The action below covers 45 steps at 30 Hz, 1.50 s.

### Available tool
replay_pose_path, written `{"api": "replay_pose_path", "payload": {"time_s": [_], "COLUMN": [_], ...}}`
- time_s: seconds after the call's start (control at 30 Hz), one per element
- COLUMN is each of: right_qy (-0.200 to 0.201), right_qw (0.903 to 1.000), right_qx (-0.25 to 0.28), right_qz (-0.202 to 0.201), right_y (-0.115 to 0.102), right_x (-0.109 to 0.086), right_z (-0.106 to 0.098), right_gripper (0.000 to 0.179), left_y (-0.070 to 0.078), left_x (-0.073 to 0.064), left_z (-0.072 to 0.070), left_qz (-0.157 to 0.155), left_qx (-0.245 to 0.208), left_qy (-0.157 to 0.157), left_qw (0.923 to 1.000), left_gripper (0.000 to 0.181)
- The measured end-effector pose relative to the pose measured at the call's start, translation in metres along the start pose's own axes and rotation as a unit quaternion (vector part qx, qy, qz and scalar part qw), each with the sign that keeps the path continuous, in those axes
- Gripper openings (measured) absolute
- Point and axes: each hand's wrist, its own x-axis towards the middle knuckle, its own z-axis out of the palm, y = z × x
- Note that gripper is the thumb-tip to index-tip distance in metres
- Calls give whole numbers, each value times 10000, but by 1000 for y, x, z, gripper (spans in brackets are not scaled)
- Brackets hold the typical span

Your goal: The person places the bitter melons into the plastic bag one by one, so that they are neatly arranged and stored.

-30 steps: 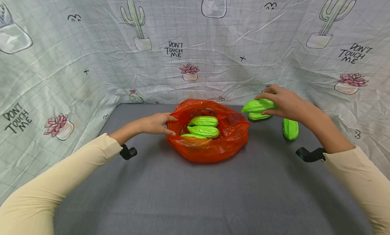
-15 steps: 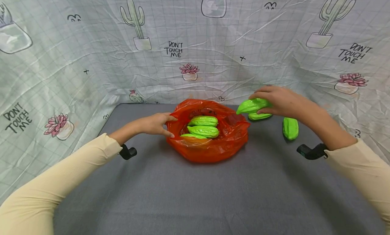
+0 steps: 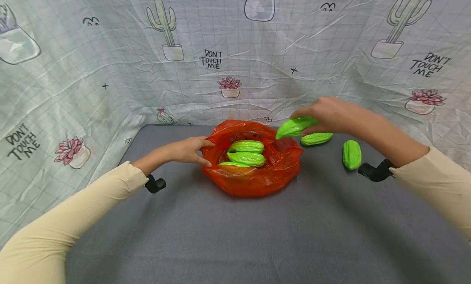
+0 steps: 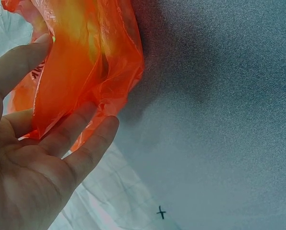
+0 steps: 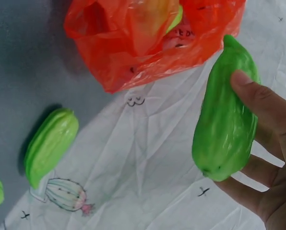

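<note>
My right hand [image 3: 333,114] holds a bright green bitter melon [image 3: 294,127] in the air at the right rim of an open red plastic bag [image 3: 254,183]. In the right wrist view, the thumb presses one side of this bitter melon [image 5: 224,115], with the fingers behind it. My left hand [image 3: 185,149] is at the bag's left rim, thumb and fingers spread apart. In the left wrist view the thumb touches the edge of the red bag [image 4: 80,62], and other fingers lie against the plastic. Several bitter melons [image 3: 245,158] lie inside the bag, one partly hidden by its front wall.
Right of the bag, one bitter melon [image 3: 316,139] lies near the table's back edge, and another bitter melon [image 3: 351,155] farther right. A grey cloth covers the table [image 3: 235,235]. Patterned white fabric [image 3: 294,42] stands along the back and sides.
My right hand has carried the bitter melon left, away from the one lying beneath it, toward the bag. My left hand has stayed almost still at the rim.
</note>
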Motion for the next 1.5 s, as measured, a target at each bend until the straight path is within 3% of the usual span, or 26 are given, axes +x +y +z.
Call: {"api": "replay_pose_path", "payload": {"time_s": [0.27,0.8,1.5], "right_qy": [-449,-734,-948], "right_qw": [9987,9945,9903], "right_qx": [35,90,482], "right_qz": [-229,-746,-888], "right_y": [-9,-28,-32], "right_x": [23,67,96], "right_z": [-11,-31,-22], "right_gripper": [49,52,48], "left_y": [0,-2,-5], "left_x": [-2,-3,-5], "left_z": [0,0,-2], "left_qz": [-24,-17,65], "left_qx": [-130,-71,-147], "left_qy": [31,50,25], "left_qw": [9999,10000,9999], "left_gripper": [68,68,68]}}
